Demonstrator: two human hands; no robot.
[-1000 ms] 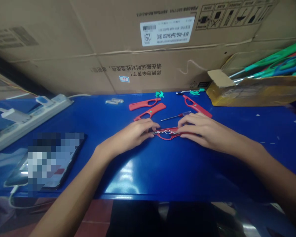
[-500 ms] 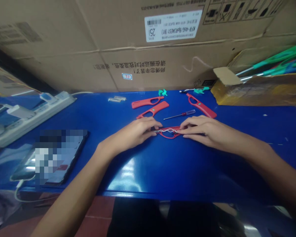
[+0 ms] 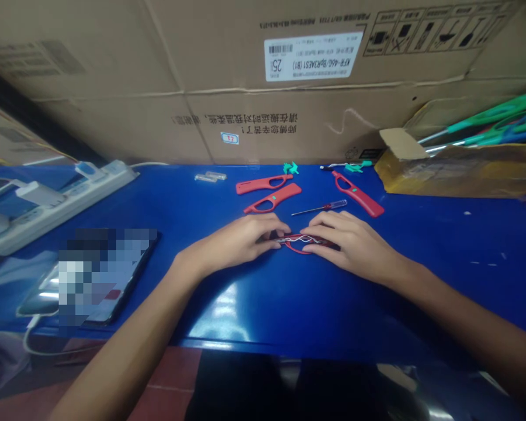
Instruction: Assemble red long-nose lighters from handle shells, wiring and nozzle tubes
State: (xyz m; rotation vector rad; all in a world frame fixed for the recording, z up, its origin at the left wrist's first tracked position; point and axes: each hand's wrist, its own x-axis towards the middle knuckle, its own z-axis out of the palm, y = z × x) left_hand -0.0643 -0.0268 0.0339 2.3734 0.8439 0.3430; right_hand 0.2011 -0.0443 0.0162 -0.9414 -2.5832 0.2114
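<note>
Between my hands is a red plastic lighter casing (image 3: pixel 293 248) with a loop-shaped opening, held just over the blue table. White wires (image 3: pixel 304 238) run along the inside of it. My left hand (image 3: pixel 252 238) pinches the casing's left end, where a bit of metal shows at the fingertips. My right hand (image 3: pixel 353 241) grips the right part, thumb below and fingers above, covering much of that end. Behind the hands lies a screwdriver (image 3: pixel 322 207) with a clear and red handle.
Two red casing pieces (image 3: pixel 263 185) lie behind my left hand, another red casing (image 3: pixel 362 196) behind my right. Small green parts (image 3: pixel 291 169) and clear pieces (image 3: pixel 210 176) are farther back. A box (image 3: pixel 460 169) of green-handled lighters stands right; a power strip (image 3: pixel 70 204) and phone (image 3: pixel 127 275) are left.
My right hand has slid left along the casing, closer to my left hand, and now covers more of the loop. The left hand keeps its pinch. The view has shifted slightly.
</note>
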